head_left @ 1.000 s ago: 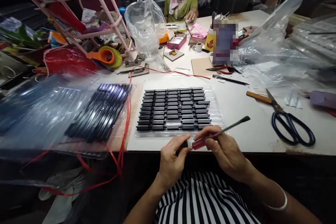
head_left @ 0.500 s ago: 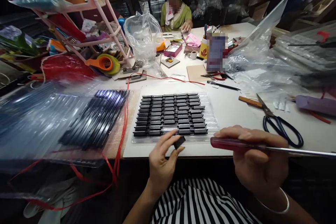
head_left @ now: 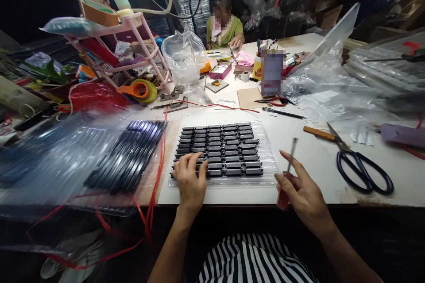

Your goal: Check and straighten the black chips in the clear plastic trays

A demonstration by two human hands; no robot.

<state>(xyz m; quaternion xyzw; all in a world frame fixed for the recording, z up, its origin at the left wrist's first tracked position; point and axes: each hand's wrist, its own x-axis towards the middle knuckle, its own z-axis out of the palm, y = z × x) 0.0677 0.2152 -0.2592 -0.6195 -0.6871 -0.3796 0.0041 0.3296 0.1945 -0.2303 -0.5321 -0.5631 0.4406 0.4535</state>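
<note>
My left hand (head_left: 191,179) reaches over the near left corner of a clear plastic tray (head_left: 270,159), its fingers bent and apart. Beneath them lie rows of small black comb-edged plastic parts (head_left: 232,159); the fingertips are at these parts, and whether they touch one is hidden. At the right of the tray, my right hand (head_left: 300,194) is closed around a screwdriver (head_left: 283,193) with a red handle. Its metal shaft points upward, clear of the tray.
Scissors (head_left: 361,170) lie at the right, beside plastic bags (head_left: 332,101). Left of the tray are red straps (head_left: 156,172) and a stack of wrapped black parts (head_left: 133,154). A pink rack (head_left: 149,51) stands behind. A person in green (head_left: 229,35) sits across the table.
My left hand has moved left onto the tray, and the black part it held no longer shows in it. My right hand has turned the screwdriver from pointing right to pointing up.
</note>
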